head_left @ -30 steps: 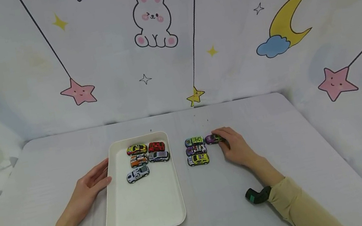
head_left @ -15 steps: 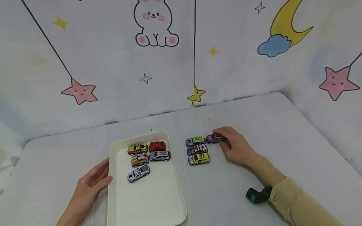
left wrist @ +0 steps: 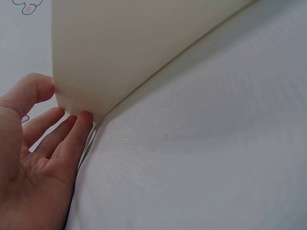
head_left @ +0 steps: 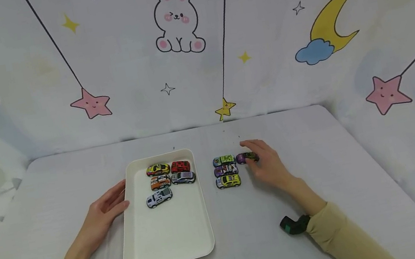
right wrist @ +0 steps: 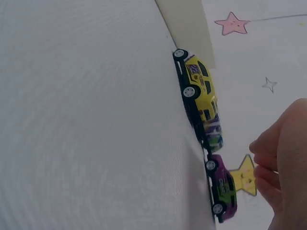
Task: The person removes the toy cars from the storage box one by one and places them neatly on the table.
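The table (head_left: 356,182) stretches well rightward past the purple-and-green toy car (head_left: 243,158), which sits just beside three other toy cars (head_left: 226,170). Over it, the right hand (head_left: 269,166) hovers, thumb and fingers parted; the left hand (head_left: 101,220) touches the left edge of the white tray (head_left: 172,236) with relaxed fingers.

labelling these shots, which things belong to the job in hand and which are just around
Job, likely:
white tray
five toy cars inside
four toy cars outside

Just around:
cartoon-printed backdrop
white-covered table
black wrist devices
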A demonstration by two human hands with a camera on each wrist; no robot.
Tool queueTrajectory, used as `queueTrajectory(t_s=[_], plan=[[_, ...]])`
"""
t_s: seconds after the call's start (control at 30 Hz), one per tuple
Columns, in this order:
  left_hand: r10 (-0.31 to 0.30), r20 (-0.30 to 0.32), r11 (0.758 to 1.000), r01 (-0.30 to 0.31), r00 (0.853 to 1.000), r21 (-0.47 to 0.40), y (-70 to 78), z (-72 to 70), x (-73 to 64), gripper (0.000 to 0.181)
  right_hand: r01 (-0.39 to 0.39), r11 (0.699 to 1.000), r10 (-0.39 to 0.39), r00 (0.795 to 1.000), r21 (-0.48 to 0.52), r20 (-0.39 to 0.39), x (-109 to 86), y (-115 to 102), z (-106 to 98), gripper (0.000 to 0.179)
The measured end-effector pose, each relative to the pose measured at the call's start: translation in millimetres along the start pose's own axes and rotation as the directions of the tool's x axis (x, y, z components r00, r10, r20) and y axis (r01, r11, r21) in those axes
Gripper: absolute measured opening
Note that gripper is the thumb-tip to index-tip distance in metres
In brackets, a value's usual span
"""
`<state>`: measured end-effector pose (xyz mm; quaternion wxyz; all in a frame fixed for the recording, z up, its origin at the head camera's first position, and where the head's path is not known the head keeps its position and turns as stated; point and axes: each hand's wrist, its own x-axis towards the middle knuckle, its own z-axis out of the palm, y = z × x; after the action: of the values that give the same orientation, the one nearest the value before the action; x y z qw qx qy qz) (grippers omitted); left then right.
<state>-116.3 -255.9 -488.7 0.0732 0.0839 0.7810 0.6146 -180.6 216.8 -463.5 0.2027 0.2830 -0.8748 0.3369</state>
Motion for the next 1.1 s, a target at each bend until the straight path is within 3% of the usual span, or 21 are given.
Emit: queueTrajectory(t_s=[0.43, 0.67, 0.93, 1.1], plan=[[-0.001, 0.013, 1.000, 0.001, 1.000, -0.011, 1.8, 2.6, -1.0, 0.066, 0.062, 0.998, -0.062, 0.982, 0.006, 0.176, 16.1, -57, 18, 0.043], [0.024, 0.021, 0.999, -0.023, 1.000, -0.037, 3.6, 0.9, -0.6, 0.064, 0.120, 0.993, -0.118, 0.967, 0.001, 0.224, 21.4, -82, 34, 0.038], [0.016, 0.021, 0.998, -0.015, 1.000, -0.053, 2.7, 0.6, -0.2, 0.065, 0.189, 0.981, -0.166, 0.934, -0.042, 0.317, 25.1, -107, 56, 0.042], [0.024, 0.025, 0.999, -0.023, 0.999, -0.048, 2.0, 0.7, -0.7, 0.065, 0.182, 0.980, -0.136, 0.913, -0.085, 0.384, 30.1, -113, 68, 0.048]])
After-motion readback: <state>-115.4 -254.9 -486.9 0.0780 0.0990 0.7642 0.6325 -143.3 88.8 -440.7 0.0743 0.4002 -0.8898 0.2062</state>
